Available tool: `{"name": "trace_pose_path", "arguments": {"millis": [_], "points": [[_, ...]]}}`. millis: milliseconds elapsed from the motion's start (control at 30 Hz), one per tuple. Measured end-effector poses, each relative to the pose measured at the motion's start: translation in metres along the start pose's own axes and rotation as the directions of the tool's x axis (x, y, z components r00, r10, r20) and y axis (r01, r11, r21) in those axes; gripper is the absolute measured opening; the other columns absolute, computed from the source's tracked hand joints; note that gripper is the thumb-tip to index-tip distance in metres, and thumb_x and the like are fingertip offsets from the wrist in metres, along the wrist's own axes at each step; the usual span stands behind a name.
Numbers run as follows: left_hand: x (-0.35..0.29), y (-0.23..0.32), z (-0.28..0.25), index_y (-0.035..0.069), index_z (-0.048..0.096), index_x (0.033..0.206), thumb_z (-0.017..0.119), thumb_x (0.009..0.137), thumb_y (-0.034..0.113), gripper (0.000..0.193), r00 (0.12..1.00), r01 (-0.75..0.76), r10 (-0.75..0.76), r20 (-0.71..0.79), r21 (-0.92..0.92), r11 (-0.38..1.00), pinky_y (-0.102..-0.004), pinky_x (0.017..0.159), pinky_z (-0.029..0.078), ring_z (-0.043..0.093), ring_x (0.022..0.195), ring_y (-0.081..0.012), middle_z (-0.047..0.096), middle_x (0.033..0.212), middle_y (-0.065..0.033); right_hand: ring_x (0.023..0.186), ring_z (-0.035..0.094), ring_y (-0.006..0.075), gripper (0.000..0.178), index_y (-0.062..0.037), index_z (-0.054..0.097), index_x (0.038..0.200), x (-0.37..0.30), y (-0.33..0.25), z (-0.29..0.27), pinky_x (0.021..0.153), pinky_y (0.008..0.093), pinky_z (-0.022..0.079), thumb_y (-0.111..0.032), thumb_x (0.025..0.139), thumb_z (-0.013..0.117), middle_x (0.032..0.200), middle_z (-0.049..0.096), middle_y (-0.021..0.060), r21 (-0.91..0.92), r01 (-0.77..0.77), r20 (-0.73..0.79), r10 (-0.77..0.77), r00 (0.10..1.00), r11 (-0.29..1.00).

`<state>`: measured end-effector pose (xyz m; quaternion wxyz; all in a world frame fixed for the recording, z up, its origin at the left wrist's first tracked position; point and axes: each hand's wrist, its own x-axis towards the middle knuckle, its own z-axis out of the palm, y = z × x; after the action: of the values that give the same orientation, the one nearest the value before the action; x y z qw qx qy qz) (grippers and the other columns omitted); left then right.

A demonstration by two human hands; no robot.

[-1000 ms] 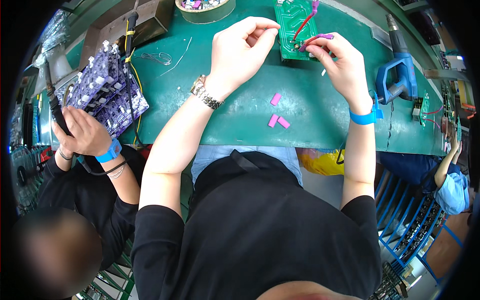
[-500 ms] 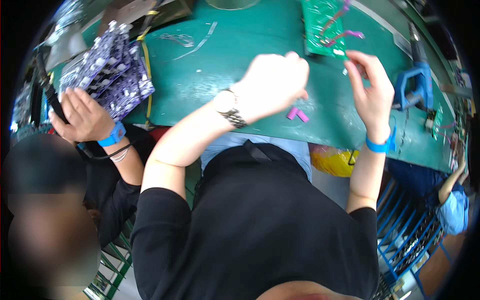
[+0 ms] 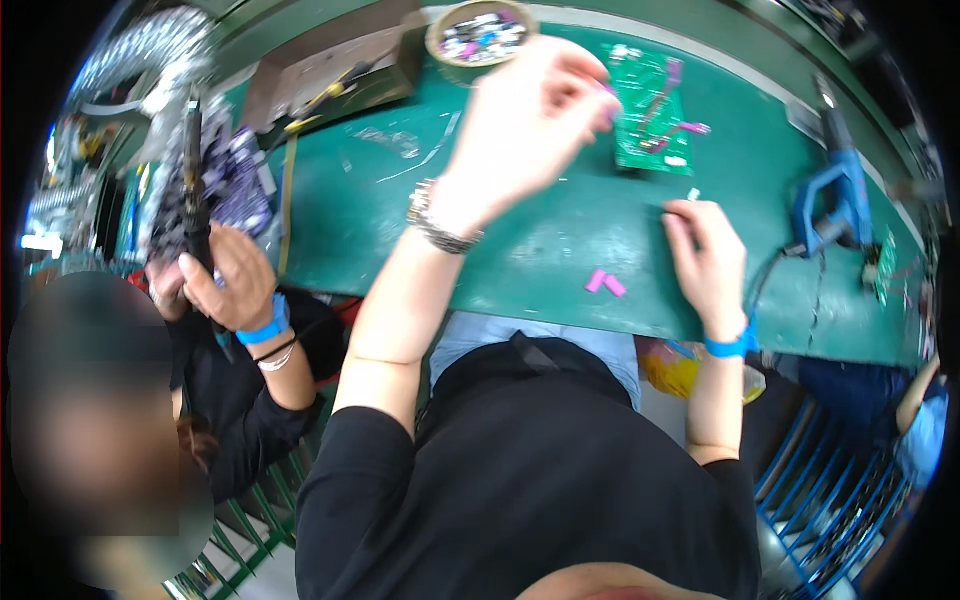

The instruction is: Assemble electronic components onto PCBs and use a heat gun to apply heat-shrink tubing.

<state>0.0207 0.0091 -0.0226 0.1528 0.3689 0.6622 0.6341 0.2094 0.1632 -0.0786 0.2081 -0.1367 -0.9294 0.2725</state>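
My left hand [image 3: 535, 120], blurred by motion, is raised over the far part of the green table beside the green circuit board [image 3: 648, 148]. Thumb and fingers close in a pinch, and a small pink piece [image 3: 607, 90] shows at their tips. Purple-pink wires [image 3: 692, 128] stand on the board. Below the board's right corner my right hand [image 3: 712, 255] is low over the table, thumb and forefinger drawn together; what they hold, if anything, cannot be made out. A small white piece [image 3: 693, 194] lies just beyond these fingers. Two short pink tubes [image 3: 606, 283] lie near the front edge.
A round bowl of small mixed parts [image 3: 482, 38] and a brown box [image 3: 335, 75] stand at the back. A blue heat gun [image 3: 835, 190] is at the right. On the left a co-worker's hand [image 3: 232, 280] holds a black tool by purple circuit boards [image 3: 240, 180].
My left hand has moved away from the pink tubes to beside the board. My right hand has shifted slightly nearer and left. The view has tilted, bringing the bowl into sight.
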Motion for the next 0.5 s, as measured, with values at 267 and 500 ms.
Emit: {"name": "trace_pose_path", "arguments": {"millis": [267, 500], "points": [[0.027, 0.020, 0.019, -0.002, 0.065, 0.105, 0.062, 0.088, 0.005, 0.019, 0.953, -0.290, 0.287, -0.095, -0.014, 0.957, -0.0237, 0.078, 0.053, 0.066, 0.086, -0.0125, 0.069, 0.094, -0.0092, 0.081, 0.058, 0.0260, 0.009, -0.0082, 0.063, 0.088, -0.008, 0.003, 0.007, 0.071, 0.0357, 0.047, -0.009, 0.079, 0.065, 0.083, 0.059, 0.0067, -0.023, 0.043, -0.013, -0.043, 0.999, 0.999], [0.030, 0.021, 0.029, 0.001, 0.067, 0.105, 0.066, 0.085, 0.009, 0.021, 0.949, -0.285, 0.279, -0.147, -0.023, 0.958, -0.0226, 0.079, 0.052, 0.067, 0.088, -0.0112, 0.071, 0.094, -0.0078, 0.080, 0.057, 0.0257, 0.009, -0.0085, 0.062, 0.088, -0.010, 0.004, 0.008, 0.070, 0.0363, 0.047, -0.009, 0.079, 0.065, 0.083, 0.057, 0.0061, -0.037, 0.081, -0.025, -0.082, 0.996, 0.996]]}}
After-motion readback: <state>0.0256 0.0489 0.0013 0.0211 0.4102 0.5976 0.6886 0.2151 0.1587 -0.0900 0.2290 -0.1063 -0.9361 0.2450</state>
